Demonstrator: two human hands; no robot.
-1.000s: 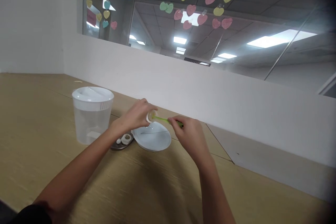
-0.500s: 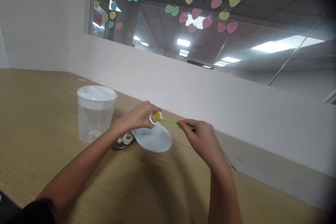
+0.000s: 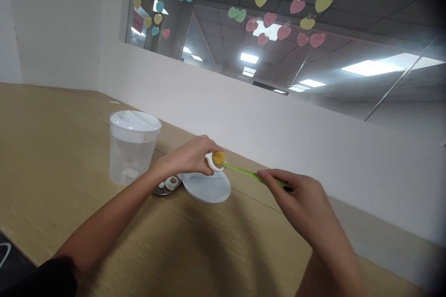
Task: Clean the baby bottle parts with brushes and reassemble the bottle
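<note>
My left hand [image 3: 190, 155] is closed around a small round piece with a white rim [image 3: 209, 161] and a yellow inside [image 3: 219, 158], tilted towards me. In my right hand [image 3: 306, 202], fingers pinch the dark-ended handle of a slim green tool [image 3: 244, 171]. Its far tip meets the edge of the yellow part; the tip's shape is too small to make out. Below my left hand, a pale round dish [image 3: 209, 189] rests on the table. Beside it lies a dark metal tray [image 3: 167, 191] with small white round parts [image 3: 172, 183], partly hidden by my left wrist.
A clear plastic pitcher with a white lid [image 3: 134, 146] stands left of my left hand on the wooden table [image 3: 62, 148]. Behind runs a white wall [image 3: 244, 120] below a window with heart-shaped notes [image 3: 270, 19]. A dark object [image 3: 14, 260] sits at the lower left corner.
My right hand has moved right and down, drawing the green tool out so more of it shows. My left hand with the white-rimmed piece has shifted slightly right. The view has shifted slightly.
</note>
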